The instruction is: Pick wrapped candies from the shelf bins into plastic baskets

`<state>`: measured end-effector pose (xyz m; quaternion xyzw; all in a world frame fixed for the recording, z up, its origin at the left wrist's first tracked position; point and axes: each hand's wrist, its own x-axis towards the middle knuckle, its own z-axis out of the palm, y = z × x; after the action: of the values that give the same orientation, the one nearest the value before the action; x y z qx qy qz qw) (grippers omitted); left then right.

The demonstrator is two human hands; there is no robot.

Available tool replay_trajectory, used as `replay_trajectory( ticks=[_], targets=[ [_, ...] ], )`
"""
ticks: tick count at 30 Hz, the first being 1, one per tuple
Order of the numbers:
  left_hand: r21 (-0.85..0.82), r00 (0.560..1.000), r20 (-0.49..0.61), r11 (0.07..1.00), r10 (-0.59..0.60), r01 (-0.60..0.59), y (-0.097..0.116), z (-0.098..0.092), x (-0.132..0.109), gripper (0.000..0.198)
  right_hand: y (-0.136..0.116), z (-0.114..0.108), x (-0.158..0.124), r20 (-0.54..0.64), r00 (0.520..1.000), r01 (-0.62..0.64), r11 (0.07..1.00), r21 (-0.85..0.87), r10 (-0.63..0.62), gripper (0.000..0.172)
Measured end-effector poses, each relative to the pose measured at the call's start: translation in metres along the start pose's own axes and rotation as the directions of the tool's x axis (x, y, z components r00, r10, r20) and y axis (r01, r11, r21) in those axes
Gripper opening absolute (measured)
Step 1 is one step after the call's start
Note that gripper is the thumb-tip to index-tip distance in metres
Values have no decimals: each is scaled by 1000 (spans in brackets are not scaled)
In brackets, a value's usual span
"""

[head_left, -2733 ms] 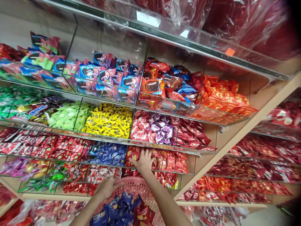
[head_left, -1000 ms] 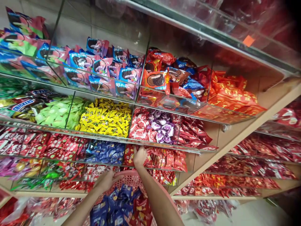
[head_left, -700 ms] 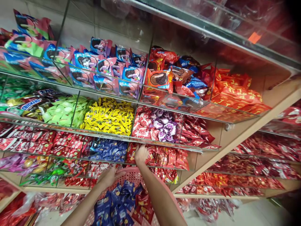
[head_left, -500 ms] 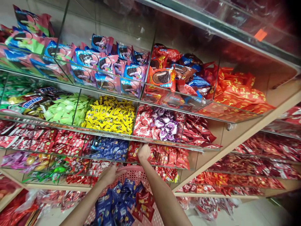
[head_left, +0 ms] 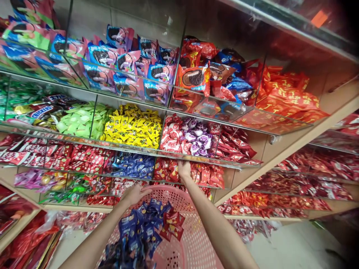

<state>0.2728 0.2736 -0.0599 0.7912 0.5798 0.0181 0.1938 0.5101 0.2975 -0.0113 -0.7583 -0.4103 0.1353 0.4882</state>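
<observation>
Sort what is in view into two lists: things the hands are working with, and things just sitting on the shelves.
In hand:
- left hand gripping the pink perforated plastic basket
- right hand reaching into the red wrapped candies
- blue and red packets lying in the basket

Just sitting there:
- yellow wrapped candies
- light green wrapped candies
- blue cookie packs
- orange price tag

Sweet shop: glass-fronted candy shelves (head_left: pixel 134 149)
</observation>
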Motion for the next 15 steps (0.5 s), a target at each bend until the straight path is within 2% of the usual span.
replay_trajectory(
  ticks=[5, 10, 13, 15],
  targets=[
    [-26, 1000, 12, 1000, -9, 10, 4, -4, -4, 71, 1, -24, -14, -7, 999, -44, 985, 167, 46, 27],
    [-4, 1000, 2, 1000, 10, -10, 9, -5, -7, 73, -3, -32, -18, -8, 995, -93, 953, 288, 100, 22],
    [11, 1000, 3, 1000, 15, -15, 8, -4, -5, 74, -6, -42, -26, 46, 991, -130, 932, 338, 122, 22],
    [15, 1000, -5, 1000, 7, -7, 5, -2, -4, 75, -5, -54, -43, 96, 990, -128, 922, 365, 99, 24]
  ],
)
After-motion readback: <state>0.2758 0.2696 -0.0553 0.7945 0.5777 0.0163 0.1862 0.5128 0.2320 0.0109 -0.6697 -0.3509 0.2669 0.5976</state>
